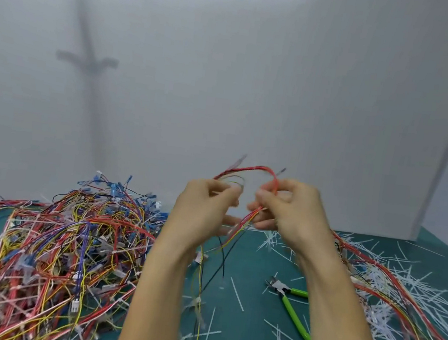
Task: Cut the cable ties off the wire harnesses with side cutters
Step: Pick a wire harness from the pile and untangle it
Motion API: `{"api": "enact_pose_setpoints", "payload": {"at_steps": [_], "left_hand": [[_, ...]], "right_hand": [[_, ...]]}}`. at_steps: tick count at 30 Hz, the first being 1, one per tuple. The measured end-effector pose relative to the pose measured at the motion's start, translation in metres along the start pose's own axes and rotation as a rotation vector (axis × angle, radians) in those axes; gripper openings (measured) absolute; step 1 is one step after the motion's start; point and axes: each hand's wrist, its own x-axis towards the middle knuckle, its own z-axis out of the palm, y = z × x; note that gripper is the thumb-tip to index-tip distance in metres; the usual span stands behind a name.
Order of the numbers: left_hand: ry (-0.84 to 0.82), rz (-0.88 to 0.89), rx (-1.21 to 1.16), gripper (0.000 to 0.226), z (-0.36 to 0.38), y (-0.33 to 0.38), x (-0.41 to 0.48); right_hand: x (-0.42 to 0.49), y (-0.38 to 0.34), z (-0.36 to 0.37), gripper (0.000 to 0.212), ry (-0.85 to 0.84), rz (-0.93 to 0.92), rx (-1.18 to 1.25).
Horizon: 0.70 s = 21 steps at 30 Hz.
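Both the left hand [207,204] and right hand [294,206] pinch one harness [253,170]; cutters [289,307] lie near. Spread it wide before snipping.

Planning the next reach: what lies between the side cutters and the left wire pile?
Head view: the left forearm, wires dangling from the held harness, loose cut ties on the mat.

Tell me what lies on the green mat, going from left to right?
Tangled pile of wire harnesses → green-handled side cutters → heap of cut white cable ties. Above the middle, the left hand and right hand hold one wire harness.
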Motion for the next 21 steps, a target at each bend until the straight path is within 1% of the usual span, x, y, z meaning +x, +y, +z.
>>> {"api": "enact_pose_setpoints", "payload": {"at_steps": [1,3,6,8,10,12,14,16,19,20,21], "left_hand": [[-0.041,-0.023,0.143,0.014,-0.005,-0.002,0.0],[-0.103,-0.087,0.305,0.022,-0.013,-0.01,0.002],[-0.166,-0.203,0.511,0.026,-0.016,-0.033,0.013],[-0.23,-0.312,0.598,0.026,-0.018,-0.05,0.017],[-0.293,-0.44,0.67,0.024,-0.026,-0.07,0.022],[-0.303,-0.522,0.743,0.023,-0.04,-0.085,0.026],[-0.272,-0.56,0.734,0.026,-0.055,-0.096,0.03],[-0.179,-0.564,0.68,0.029,-0.065,-0.1,0.034],[0.049,-0.46,0.633,0.027,-0.071,-0.105,0.042],[0.114,-0.403,0.561,0.03,-0.068,-0.105,0.046],[0.151,-0.361,0.427,0.037,-0.061,-0.103,0.049]], "right_hand": [[0.003,0.002,-0.006,0.01,0.091,-0.05,0.026],[0.006,0.005,-0.017,0.016,0.184,-0.136,0.044],[0.007,0.008,-0.028,0.021,0.225,-0.233,0.011],[0.007,0.009,-0.028,0.022,0.242,-0.269,0.012],[0.008,0.01,-0.026,0.021,0.281,-0.276,0.027],[0.008,0.01,-0.025,0.02,0.334,-0.264,0.065],[0.008,0.01,-0.025,0.018,0.39,-0.258,0.123],[0.008,0.009,-0.027,0.016,0.438,-0.269,0.166],[0.006,0.006,-0.029,0.016,0.449,-0.29,0.207],[0.005,0.005,-0.03,0.016,0.425,-0.293,0.219],[0.004,0.003,-0.03,0.016,0.384,-0.289,0.226]]}}
